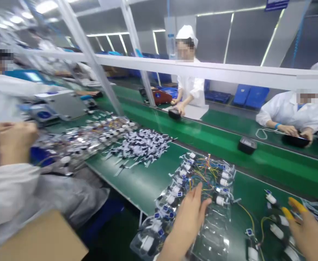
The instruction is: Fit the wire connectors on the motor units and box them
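My left hand [191, 212] reaches over a clear plastic blister tray [215, 232], fingers stretched out and thumb apart, close to a tangle of thin coloured wires [202, 175]. Small white-and-black cylindrical parts [221, 200] with wires and little blue boards sit in the tray's pockets; several nearer pockets hold none. On the right, my right hand [307, 226] wears yellow covers on two fingertips, which are spread apart above loose cylindrical parts [277, 231] on the green bench. Nothing shows clearly between them. A wired part [253, 252] lies between tray and right hand.
A pile of black-and-white strips [142, 145] lies on the bench [121, 185]; more filled trays [93, 136] are beyond. A co-worker's hands [14, 139] are at left. Across the green conveyor [219, 145], carrying a black box [247, 145], two people work. A cardboard box [41, 239] is lower left.
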{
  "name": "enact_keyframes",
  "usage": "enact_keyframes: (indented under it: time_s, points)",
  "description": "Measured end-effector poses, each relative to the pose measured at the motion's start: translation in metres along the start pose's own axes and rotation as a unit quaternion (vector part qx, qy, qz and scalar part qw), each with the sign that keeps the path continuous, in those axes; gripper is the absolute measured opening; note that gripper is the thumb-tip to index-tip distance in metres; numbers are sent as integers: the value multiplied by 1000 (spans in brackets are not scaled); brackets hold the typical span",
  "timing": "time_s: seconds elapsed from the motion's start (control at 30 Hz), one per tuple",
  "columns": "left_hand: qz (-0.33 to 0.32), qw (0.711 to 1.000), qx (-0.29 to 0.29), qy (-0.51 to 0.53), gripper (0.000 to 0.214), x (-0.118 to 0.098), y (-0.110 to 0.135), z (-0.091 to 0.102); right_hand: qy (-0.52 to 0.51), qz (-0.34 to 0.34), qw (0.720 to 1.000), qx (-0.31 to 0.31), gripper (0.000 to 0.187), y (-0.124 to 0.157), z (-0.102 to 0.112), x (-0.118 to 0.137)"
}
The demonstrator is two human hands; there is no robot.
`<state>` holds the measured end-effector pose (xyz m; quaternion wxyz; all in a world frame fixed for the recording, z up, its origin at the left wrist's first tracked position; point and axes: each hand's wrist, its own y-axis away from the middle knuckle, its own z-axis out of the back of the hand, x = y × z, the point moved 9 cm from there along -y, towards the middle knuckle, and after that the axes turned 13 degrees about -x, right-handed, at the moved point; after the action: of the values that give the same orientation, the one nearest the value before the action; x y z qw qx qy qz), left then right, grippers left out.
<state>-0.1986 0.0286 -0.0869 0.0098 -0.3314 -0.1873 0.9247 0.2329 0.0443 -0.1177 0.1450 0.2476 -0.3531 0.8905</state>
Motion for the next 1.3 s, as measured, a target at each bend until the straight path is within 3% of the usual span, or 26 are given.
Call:
enact_keyframes:
  time_s: [0.07, 0.17, 0.23, 0.3, 0.37, 0.43, 0.5, 0.6, 0.67, 0.73, 0.87, 0.93, 0.97, 1.03, 1.13, 1.2, 1.23, 1.3]
  points:
    - [-16, 1000, -23, -5, 46, -3, -6, 10, -40, -4, 998, 41, 36, 0, 5, 7]
    - [-64, 988, -138, 2, 41, -18, -7, 43, -171, -15, 968, 181, 39, 32, -4, 51]
    - [-94, 972, -214, 12, 32, -33, 6, 67, -208, -7, 939, 273, 35, 61, -10, 81]
    - [-123, 960, -248, 45, 21, -50, 27, 80, -211, -8, 935, 285, 33, 76, -8, 94]
    - [-159, 957, -216, 108, 27, -68, 50, 73, -189, -22, 954, 234, 32, 78, -6, 92]
    - [-194, 956, -131, 175, 30, -83, 73, 47, -167, -31, 970, 175, 35, 75, -13, 90]
    - [-218, 950, -47, 216, 26, -92, 91, 15, -167, -28, 974, 153, 37, 72, -32, 95]
    - [-209, 951, 37, 224, 22, -88, 106, -20, -188, -22, 968, 165, 21, 68, -64, 109]
    - [-171, 956, 70, 227, 23, -76, 107, -29, -208, -31, 961, 178, 14, 63, -71, 111]
    - [-118, 959, 88, 243, 22, -63, 105, -27, -231, -52, 956, 175, 19, 56, -58, 105]
    - [34, 938, 145, 314, 24, -50, 96, -29, -277, -107, 944, 145, 33, 42, -1, 90]
    - [132, 889, 189, 396, 29, -55, 95, -43, -304, -126, 937, 122, 30, 37, 30, 94]
    - [185, 848, 211, 450, 33, -61, 96, -54, -318, -130, 934, 103, 26, 34, 44, 101]
    - [299, 731, 262, 554, 46, -78, 103, -79, -343, -120, 930, 61, 14, 30, 71, 119]
    - [454, 521, 358, 628, 68, -110, 122, -112, -373, -53, 925, 51, 3, 35, 94, 161]
    - [526, 432, 374, 630, 73, -121, 123, -122, -387, 19, 909, 152, 10, 55, 87, 198]
    - [554, 410, 369, 624, 71, -121, 121, -125, -392, 59, 889, 230, 16, 73, 79, 217]
    - [597, 404, 336, 607, 59, -114, 113, -127, -406, 116, 826, 372, 35, 113, 66, 246]
